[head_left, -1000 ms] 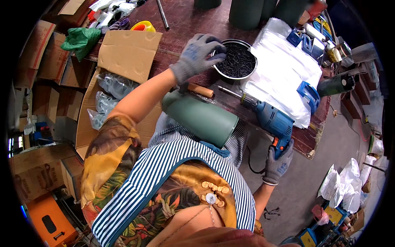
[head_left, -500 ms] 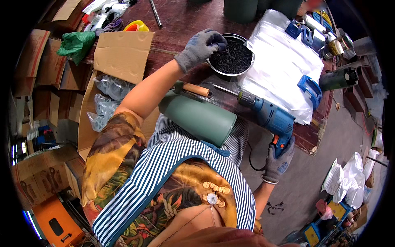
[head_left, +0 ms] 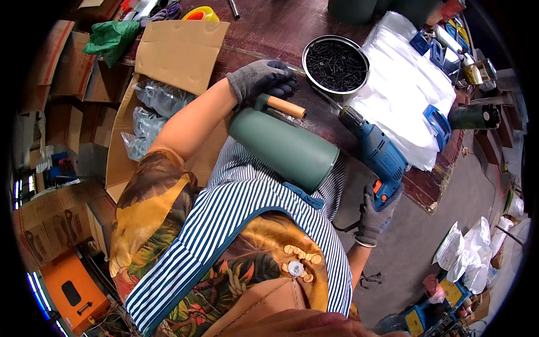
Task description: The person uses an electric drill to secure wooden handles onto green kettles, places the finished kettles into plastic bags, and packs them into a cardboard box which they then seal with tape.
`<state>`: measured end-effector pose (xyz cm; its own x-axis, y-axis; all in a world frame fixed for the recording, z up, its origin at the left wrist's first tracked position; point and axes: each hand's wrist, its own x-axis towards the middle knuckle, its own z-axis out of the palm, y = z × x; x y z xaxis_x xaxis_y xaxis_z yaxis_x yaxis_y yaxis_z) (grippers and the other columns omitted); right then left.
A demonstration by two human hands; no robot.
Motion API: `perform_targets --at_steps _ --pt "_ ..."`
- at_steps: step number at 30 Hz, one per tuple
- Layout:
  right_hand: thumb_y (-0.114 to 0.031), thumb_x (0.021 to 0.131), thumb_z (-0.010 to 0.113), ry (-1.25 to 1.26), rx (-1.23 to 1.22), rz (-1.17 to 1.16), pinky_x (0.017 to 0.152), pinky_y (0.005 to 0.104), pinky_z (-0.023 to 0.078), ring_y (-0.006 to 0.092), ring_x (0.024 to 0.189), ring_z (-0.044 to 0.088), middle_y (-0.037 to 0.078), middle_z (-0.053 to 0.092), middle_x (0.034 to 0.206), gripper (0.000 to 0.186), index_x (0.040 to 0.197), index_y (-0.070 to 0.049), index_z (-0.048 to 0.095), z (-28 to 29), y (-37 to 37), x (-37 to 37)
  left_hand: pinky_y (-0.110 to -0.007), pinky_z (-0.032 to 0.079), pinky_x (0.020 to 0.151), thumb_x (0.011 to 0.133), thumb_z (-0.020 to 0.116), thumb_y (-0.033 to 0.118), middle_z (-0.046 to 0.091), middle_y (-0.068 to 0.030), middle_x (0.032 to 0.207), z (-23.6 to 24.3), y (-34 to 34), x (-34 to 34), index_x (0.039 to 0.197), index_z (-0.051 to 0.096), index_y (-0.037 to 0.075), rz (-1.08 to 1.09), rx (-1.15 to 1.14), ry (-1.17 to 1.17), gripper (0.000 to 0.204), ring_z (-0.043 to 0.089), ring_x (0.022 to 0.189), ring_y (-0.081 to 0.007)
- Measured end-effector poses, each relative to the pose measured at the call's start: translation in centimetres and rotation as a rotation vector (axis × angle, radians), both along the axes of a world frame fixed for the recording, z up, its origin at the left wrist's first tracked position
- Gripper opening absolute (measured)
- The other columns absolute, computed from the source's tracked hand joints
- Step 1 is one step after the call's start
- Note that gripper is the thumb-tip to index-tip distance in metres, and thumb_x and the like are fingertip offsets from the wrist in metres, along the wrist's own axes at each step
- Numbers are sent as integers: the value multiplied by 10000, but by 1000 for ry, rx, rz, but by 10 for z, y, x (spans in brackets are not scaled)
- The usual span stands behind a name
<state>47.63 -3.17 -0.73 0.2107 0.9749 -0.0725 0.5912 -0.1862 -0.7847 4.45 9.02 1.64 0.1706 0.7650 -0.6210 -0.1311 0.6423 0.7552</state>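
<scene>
My left hand (head_left: 266,81), in a grey glove with dark finger coating, has left the rim area of the metal bucket of black screws (head_left: 335,65). Its curled fingers are at the tip end of the drill's long bit (head_left: 331,99), above a wooden handle (head_left: 286,106) on a green cylinder (head_left: 281,147) lying across my lap. What those fingers pinch is hidden or too small to name. My right hand (head_left: 377,210), also gloved, grips a blue power drill (head_left: 376,149) by its handle, the bit angled up to the left over the dark red table edge.
White plastic sheets (head_left: 401,84) cover the table's right, near a blue clamp-like tool (head_left: 438,129). Cardboard (head_left: 174,53) and bagged parts (head_left: 157,101) lie left, with a green bag (head_left: 106,39) and tape (head_left: 205,13). Dark cylinders (head_left: 351,8) stand behind. Boxes (head_left: 50,67) are stacked leftward.
My left hand has moved from the bucket down and left toward the bit's tip. The drill has tilted, its bit end rising. My right hand stays on the handle.
</scene>
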Motion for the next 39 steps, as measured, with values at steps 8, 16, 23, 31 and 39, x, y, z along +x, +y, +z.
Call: perform_targets --at_steps 8,16,23,31,39 --pt "-211 831 799 -71 60 21 759 282 530 176 942 638 159 531 1357 839 1511 -35 340 -7 -4 -13 -233 579 756 959 627 169 693 -94 1074 -1 4 -1 1187 643 4 120 -108 -147 282 666 901 -148" --pt "-327 815 802 -21 -29 -16 1106 419 376 355 1366 450 228 431 1494 895 1507 -7 333 5 -2 -21 -207 579 706 976 614 228 705 -90 1042 -7 6 1 1175 650 -2 7 -27 -74 307 662 827 -117" --pt "-314 823 799 -8 -71 -41 1100 414 383 350 1364 451 232 433 1490 885 1506 2 332 -3 -6 -18 -188 558 649 980 601 211 708 -67 998 -7 5 2 1161 664 -4 -9 -4 -83 287 623 746 -86" --pt "-353 797 817 -41 -69 8 1085 410 391 359 1331 477 253 460 1449 920 1488 24 341 8 0 -17 -217 562 620 982 593 155 707 -90 997 -21 6 9 1124 590 9 -77 256 181 203 675 745 -101" --pt "-349 739 861 -83 2 1 1086 418 385 362 1322 478 234 469 1432 964 1478 10 357 0 11 -17 -267 542 856 937 687 196 677 -104 1120 -6 -5 3 1217 572 -2 4 490 559 362 643 967 -130"
